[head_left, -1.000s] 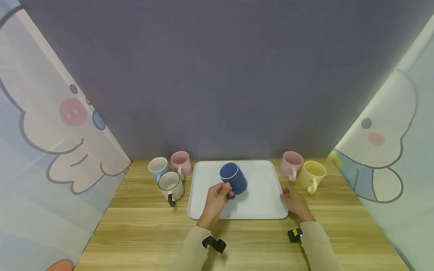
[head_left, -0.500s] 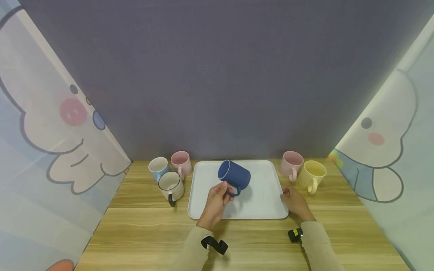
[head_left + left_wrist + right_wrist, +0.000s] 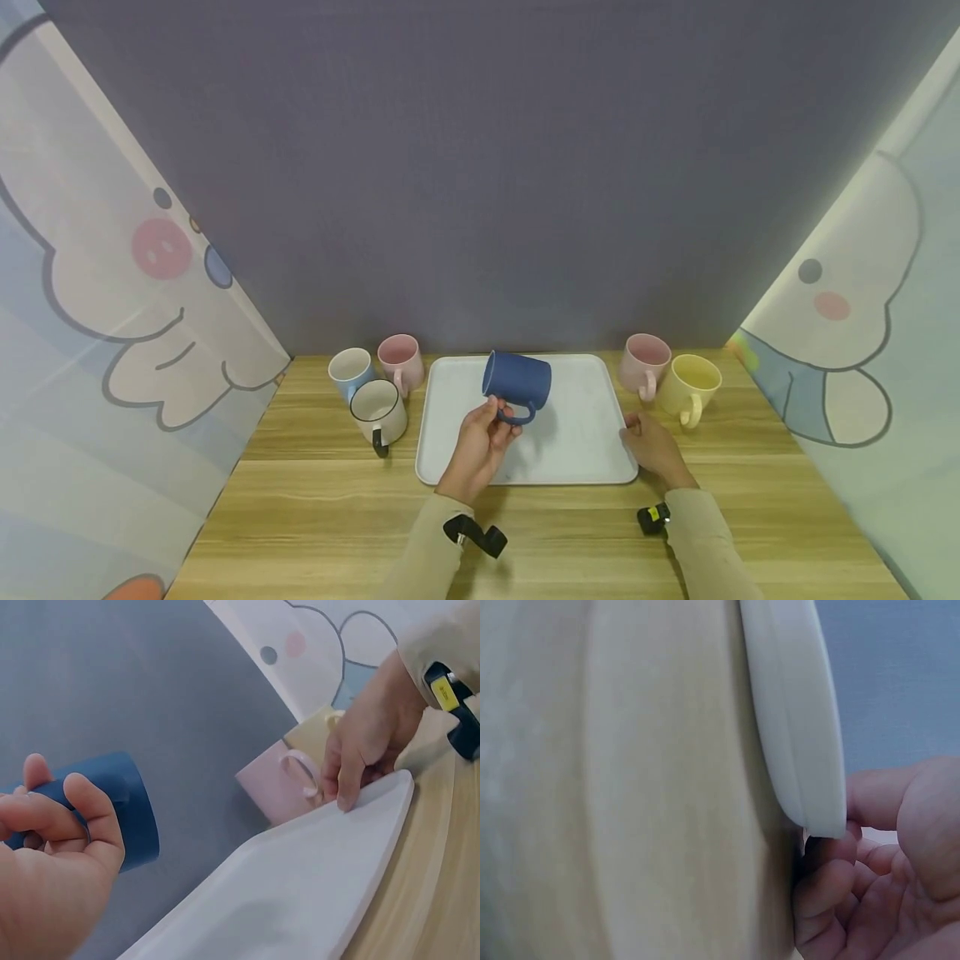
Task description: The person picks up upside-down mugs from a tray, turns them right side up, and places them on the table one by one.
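A dark blue mug point(image 3: 517, 379) is held on its side above the white tray point(image 3: 585, 450), its mouth toward the left. My left hand point(image 3: 480, 446) grips it by the handle, which points down toward me. The left wrist view shows curled fingers point(image 3: 97, 814) around that handle, with the mug's base facing right. At the tray's right edge, my right hand point(image 3: 656, 450) pinches the rim. From the right wrist view, the thumb lies over the tray edge point(image 3: 802, 720) and the other fingers are curled below it.
Left of the tray stand a light blue mug point(image 3: 351, 371), a pink mug point(image 3: 402, 362) and a white mug point(image 3: 378, 412) with a black handle. On the right are another pink mug point(image 3: 645, 362) and a yellow mug point(image 3: 690, 387). A grey wall point(image 3: 495, 183) rises behind.
My left hand has turned the blue mug from steeply tilted to nearly horizontal, its base swinging up to the right. The right hand and tray have stayed in place.
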Tool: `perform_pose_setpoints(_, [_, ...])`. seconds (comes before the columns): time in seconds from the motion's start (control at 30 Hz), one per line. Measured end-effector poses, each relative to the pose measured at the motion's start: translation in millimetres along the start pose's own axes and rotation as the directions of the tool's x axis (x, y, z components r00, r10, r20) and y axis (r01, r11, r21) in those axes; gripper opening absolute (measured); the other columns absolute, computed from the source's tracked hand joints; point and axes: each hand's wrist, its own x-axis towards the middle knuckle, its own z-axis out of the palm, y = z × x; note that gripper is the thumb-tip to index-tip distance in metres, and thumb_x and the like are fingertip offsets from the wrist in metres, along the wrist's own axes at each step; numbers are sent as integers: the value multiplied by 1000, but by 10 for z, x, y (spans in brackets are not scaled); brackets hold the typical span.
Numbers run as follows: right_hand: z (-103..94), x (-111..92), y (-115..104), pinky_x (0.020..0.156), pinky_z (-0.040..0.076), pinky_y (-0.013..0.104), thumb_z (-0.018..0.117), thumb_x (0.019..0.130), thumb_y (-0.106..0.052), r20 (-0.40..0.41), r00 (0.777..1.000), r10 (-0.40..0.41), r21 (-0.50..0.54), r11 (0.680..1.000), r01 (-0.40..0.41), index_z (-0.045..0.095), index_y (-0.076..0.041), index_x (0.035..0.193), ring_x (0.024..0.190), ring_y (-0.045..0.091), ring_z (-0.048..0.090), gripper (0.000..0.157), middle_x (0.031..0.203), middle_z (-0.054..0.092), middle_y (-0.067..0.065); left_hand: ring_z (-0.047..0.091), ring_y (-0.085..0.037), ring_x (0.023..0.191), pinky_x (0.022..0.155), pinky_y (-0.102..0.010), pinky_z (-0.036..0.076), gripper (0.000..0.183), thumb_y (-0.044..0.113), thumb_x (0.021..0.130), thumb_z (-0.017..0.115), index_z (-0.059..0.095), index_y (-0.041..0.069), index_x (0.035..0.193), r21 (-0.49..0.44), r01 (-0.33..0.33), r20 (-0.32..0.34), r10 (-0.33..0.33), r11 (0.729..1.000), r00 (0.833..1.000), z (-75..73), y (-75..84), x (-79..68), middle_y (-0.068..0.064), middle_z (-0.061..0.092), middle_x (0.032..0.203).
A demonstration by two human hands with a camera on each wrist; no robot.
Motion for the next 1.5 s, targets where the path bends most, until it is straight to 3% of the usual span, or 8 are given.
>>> perform_pose_setpoints(0.53, [23, -38, -27, 88, 51, 52, 51, 101, -18, -40, 999, 10, 38, 999, -9, 57, 8, 123, 100, 38, 64, 34, 113, 65, 28, 27, -5, 50, 77, -23, 46, 37, 27, 113, 29, 53, 16, 87, -217, 19, -10, -21, 976, 1000, 29, -3, 55, 6, 57, 83])
perform_pose_setpoints(0.67, [50, -70, -159, 87, 52, 45, 51, 105, -22, -78, 997, 23, 145, 989, -11, 59, 8, 125, 104, 34, 64, 37, 117, 66, 28, 27, -6, 51, 78, -23, 46, 37, 28, 113, 29, 53, 15, 87, -231, 23, 4, -23, 973, 1000, 15, -9, 70, 6, 56, 83])
perform_pose_setpoints(0.77, [97, -100, -376, 71, 49, 30, 51, 107, -24, 4, 1000, -15, 341, 940, 13, 59, 8, 125, 82, 19, 60, 38, 95, 65, 17, 27, -5, 51, 78, -23, 45, 37, 28, 113, 30, 53, 16, 87, -240, 19, 12, -17, 971, 1000, 8, -12, 77, 7, 56, 83])
perform_pose_setpoints(0.87, [165, -135, -630, 59, 38, 20, 46, 110, -24, 159, 977, -142, 607, 794, 17, 61, 3, 122, 64, 7, 46, 33, 78, 52, -1, 29, -5, 51, 79, -23, 46, 37, 28, 113, 31, 54, 16, 87, -260, 8, 36, 2, 966, 999, -8, -19, 84, 7, 57, 84])
perform_pose_setpoints(1.0, [264, -194, -940, 54, 33, 18, 39, 112, -27, 293, 892, -344, 854, 514, -83, 65, -9, 118, 55, 3, 37, 32, 71, 44, -8, 32, -3, 51, 81, -21, 46, 37, 27, 113, 30, 55, 16, 89, -308, -10, 122, 50, 951, 991, -50, -47, 101, 8, 59, 85])
perform_pose_setpoints(1.27, [404, -228, -1292, 47, 31, 15, 16, 114, -25, 361, 708, -607, 898, 21, -440, 50, -9, 113, 49, 3, 35, 38, 64, 42, -9, 29, -5, 53, 78, -21, 44, 36, 26, 113, 29, 52, 15, 88, -382, 51, 84, -20, 923, 996, 24, -64, 100, 6, 58, 83])
perform_pose_setpoints(1.37, [443, -232, -1331, 47, 29, 14, 9, 113, -29, 338, 631, -698, 824, -104, -557, 51, -10, 109, 48, 3, 31, 46, 63, 38, -9, 30, -5, 54, 79, -21, 46, 38, 27, 113, 27, 53, 15, 88, -374, 75, 121, -31, 924, 992, 32, -90, 90, 7, 59, 84])
perform_pose_setpoints(1.5, [481, -238, -1346, 47, 28, 14, 3, 112, -34, 280, 577, -767, 768, -181, -614, 55, -9, 110, 49, 3, 23, 57, 64, 31, -9, 36, -4, 54, 81, -21, 47, 40, 27, 114, 24, 55, 17, 90, -313, 84, 151, -37, 946, 988, 48, -120, 75, 9, 62, 83])
